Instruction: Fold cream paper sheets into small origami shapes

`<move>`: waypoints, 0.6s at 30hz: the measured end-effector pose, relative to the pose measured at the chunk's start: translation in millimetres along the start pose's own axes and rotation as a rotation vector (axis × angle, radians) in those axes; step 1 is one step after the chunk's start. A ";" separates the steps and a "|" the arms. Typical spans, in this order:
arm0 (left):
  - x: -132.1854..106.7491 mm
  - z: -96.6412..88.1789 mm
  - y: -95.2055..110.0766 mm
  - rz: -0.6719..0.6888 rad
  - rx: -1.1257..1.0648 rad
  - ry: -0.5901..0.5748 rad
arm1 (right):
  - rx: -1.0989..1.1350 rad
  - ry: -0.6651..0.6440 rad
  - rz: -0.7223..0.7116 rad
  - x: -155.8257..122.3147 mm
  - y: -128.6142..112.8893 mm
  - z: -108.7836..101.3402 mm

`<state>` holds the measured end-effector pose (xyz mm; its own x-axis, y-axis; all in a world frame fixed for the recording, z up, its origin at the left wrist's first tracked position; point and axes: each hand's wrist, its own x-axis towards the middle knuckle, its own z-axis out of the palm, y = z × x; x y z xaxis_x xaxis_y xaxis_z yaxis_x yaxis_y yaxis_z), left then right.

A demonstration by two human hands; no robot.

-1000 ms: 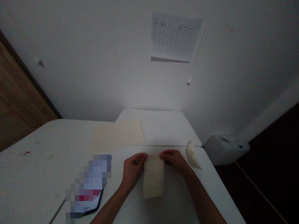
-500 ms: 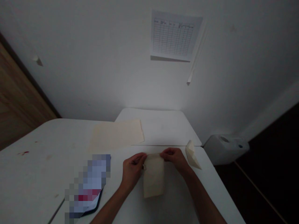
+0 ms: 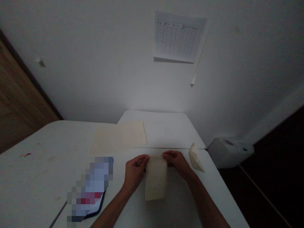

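A folded cream sheet of paper (image 3: 156,180) is held by its two far corners, its near end hanging toward me over the white table (image 3: 133,209). My left hand (image 3: 136,170) pinches the far left corner between thumb and fingers. At the far right corner, my right hand (image 3: 175,161) has a similar pinch. Just right of that hand lies a small folded paper piece (image 3: 196,158), shaped somewhat like a boat. A flat cream sheet (image 3: 121,136) rests farther back on the left.
To the left of my forearm lies a phone (image 3: 95,186), its screen pixelated. A white wall (image 3: 95,63) rises behind the table, with a printed chart (image 3: 177,38) stuck on it. Beyond the table's right edge stands a pale plastic container (image 3: 230,152).
The folded paper's near end has shifted very slightly left. Both hands keep their pinches in nearly the same place.
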<state>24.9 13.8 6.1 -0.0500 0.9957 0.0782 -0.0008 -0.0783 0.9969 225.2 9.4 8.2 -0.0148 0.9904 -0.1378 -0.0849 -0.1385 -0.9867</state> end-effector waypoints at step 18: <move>1.2 -0.1 -9.5 -0.041 -0.082 -0.078 | -0.095 0.056 -0.106 2.8 2.7 -1.8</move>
<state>24.8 15.7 -3.3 0.0299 0.9987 0.0409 -0.0826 -0.0383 0.9958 226.7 11.9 4.9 0.0449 0.9984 -0.0339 0.0122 -0.0345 -0.9993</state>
